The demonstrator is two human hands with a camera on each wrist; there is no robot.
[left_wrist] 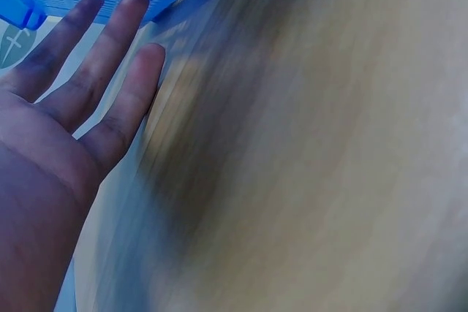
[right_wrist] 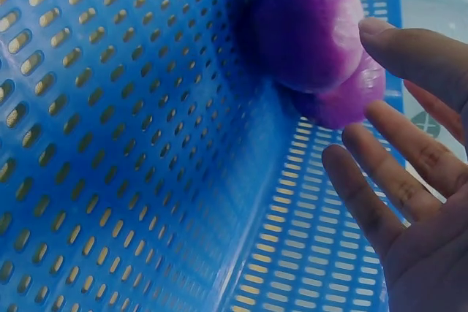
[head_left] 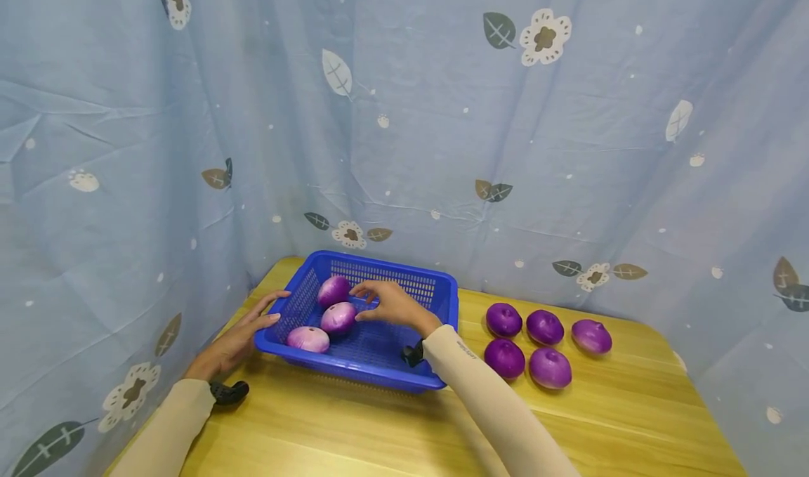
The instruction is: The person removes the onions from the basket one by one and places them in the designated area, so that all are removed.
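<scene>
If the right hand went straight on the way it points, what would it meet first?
The right hand would probably meet the middle onion in the blue basket first; the back onion is also close, and depth is unclear.

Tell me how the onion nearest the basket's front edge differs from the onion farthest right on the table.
The basket onion is pale, whitish pink; the table onion is deeper purple. The basket onion lies inside the blue basket, while the table onion rests on the wooden table. The table onion shows a pointed tip; the basket onion shows a small dark spot. Both are rounded.
</scene>
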